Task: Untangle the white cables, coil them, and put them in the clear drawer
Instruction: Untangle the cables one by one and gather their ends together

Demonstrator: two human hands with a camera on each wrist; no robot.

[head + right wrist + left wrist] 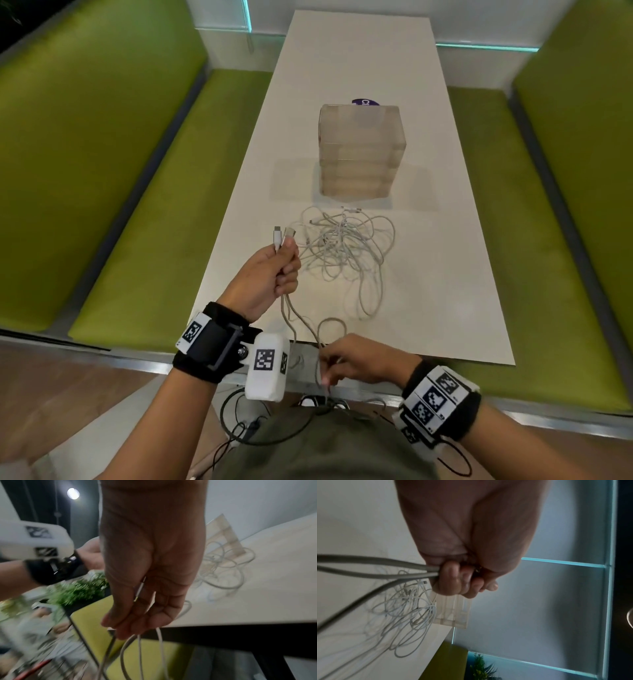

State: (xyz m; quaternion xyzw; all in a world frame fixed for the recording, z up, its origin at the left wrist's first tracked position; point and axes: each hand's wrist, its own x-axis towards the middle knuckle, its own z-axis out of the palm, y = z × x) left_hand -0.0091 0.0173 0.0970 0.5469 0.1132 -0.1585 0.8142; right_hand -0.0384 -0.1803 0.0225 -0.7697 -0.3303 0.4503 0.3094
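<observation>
A loose tangle of white cables [346,246] [406,608] [223,568] lies on the white table [445,274], just in front of the clear drawer unit [359,154] [453,609] [226,534], whose drawers look closed. My left hand [281,263] [453,582] is raised left of the tangle and grips a bundle of strands, with two connector ends [282,234] sticking up above the fist. The strands hang down to my right hand [342,359] [137,615] at the table's near edge, where thumb and fingers pinch them. Loops drop below that hand.
Green upholstered benches [120,205] [565,240] run along both long sides of the table. A purple sticker [365,102] shows behind the drawer unit. Black cords [239,421] hang near my lap below the table's near edge.
</observation>
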